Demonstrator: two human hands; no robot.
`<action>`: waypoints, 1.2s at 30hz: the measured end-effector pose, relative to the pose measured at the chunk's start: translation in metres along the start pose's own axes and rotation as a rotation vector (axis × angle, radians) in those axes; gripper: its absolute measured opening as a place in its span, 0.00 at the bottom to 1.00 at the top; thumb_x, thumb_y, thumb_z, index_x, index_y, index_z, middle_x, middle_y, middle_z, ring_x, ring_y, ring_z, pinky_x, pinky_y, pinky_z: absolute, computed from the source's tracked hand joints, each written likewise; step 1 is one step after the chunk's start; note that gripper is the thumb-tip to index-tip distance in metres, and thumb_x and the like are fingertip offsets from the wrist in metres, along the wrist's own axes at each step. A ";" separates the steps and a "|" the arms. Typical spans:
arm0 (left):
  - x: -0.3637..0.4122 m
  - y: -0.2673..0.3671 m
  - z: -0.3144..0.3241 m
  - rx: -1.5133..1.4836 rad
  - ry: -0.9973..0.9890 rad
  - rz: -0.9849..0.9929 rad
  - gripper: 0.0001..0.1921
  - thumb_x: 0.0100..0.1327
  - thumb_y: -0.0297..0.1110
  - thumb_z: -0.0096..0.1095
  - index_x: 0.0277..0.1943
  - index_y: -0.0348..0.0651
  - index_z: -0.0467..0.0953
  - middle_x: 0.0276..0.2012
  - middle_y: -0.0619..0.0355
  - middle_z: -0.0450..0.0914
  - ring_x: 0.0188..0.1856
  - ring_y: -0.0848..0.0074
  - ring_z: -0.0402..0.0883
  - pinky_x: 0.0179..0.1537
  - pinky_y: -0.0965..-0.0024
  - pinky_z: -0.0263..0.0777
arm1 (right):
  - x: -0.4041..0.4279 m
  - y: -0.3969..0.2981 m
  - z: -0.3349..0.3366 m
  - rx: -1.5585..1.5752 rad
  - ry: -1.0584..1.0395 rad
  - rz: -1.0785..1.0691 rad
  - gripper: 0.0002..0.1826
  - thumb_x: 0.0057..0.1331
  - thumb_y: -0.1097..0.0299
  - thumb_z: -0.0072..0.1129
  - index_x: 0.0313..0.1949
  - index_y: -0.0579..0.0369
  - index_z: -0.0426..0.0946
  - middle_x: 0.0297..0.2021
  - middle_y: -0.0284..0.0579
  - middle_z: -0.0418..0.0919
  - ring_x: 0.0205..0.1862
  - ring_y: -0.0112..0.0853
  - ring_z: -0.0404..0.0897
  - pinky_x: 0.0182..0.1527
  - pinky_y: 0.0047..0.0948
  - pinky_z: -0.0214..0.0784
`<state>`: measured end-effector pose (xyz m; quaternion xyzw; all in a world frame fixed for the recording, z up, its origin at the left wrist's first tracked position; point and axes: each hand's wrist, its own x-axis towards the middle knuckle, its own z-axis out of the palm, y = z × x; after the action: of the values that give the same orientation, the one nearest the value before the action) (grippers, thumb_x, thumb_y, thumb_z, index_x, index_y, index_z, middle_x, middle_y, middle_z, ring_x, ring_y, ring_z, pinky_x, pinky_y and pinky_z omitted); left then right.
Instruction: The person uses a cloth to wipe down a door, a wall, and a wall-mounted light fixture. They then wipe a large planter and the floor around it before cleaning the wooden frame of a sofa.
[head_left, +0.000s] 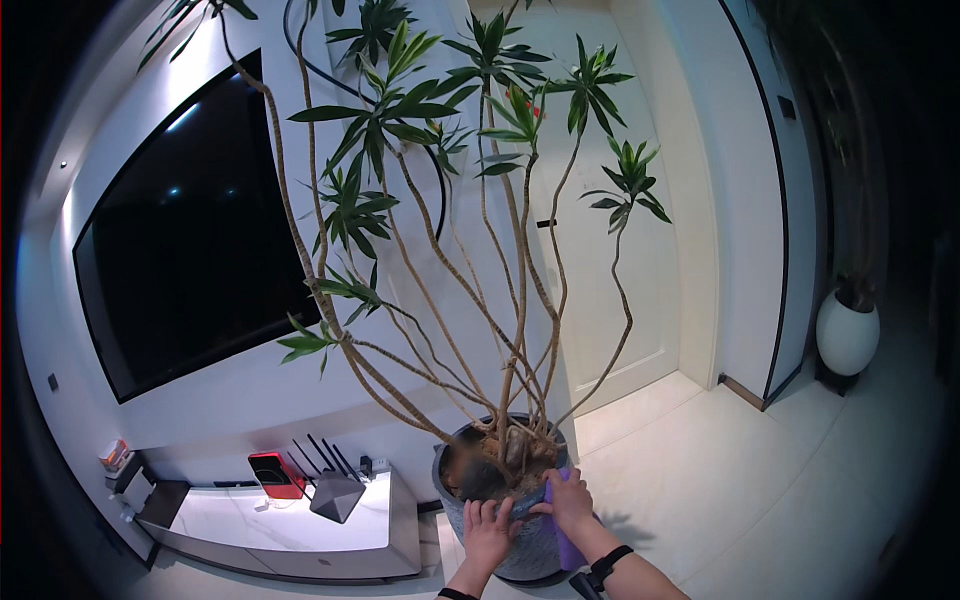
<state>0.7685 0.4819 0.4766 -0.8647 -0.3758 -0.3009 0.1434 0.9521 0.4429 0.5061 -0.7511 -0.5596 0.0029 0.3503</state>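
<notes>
A large grey textured plant pot (525, 551) stands before me, holding soil and a tall dracaena-like plant with several thin bare stems (517, 352) and tufts of green leaves. My left hand (487, 534) rests on the pot's near rim, its fingers apart and the tips at the edge. To its right, my right hand (571, 506) holds a purple cloth (568, 551) against the rim. The cloth hangs down the pot's outer right side, partly covered by the hand. A dark blurred patch (480, 476) hides some of the soil.
Left of the pot, a low white cabinet (285, 529) carries a router (337, 495) with upright antennas and a red device (276, 475). A television (195, 240) hangs above. Behind is a cream door (622, 300). A white planter (847, 334) stands at far right on the tiled floor (750, 480).
</notes>
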 end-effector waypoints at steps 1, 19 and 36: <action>-0.002 -0.004 0.000 -0.009 -0.007 0.008 0.32 0.56 0.49 0.67 0.63 0.56 0.65 0.52 0.52 0.67 0.60 0.54 0.61 0.69 0.46 0.46 | -0.002 -0.004 0.002 -0.001 0.001 0.018 0.37 0.43 0.48 0.77 0.51 0.39 0.69 0.49 0.54 0.67 0.46 0.54 0.76 0.46 0.47 0.73; -0.016 -0.086 -0.026 -0.017 -0.109 0.009 0.31 0.54 0.51 0.69 0.59 0.54 0.68 0.54 0.56 0.68 0.65 0.62 0.63 0.70 0.51 0.50 | -0.014 -0.085 0.037 -0.195 -0.216 0.215 0.41 0.48 0.37 0.70 0.56 0.42 0.66 0.56 0.59 0.62 0.51 0.52 0.73 0.48 0.42 0.74; -0.031 -0.093 -0.011 -0.191 -0.132 -0.481 0.41 0.50 0.42 0.75 0.68 0.66 0.61 0.70 0.28 0.45 0.70 0.39 0.54 0.66 0.55 0.59 | -0.007 -0.110 0.052 -0.144 -0.358 0.185 0.37 0.58 0.40 0.64 0.60 0.43 0.62 0.59 0.62 0.60 0.54 0.54 0.73 0.50 0.44 0.73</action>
<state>0.6790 0.5226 0.4676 -0.7780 -0.5489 -0.3031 -0.0392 0.8369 0.4781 0.5225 -0.8098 -0.5405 0.1284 0.1888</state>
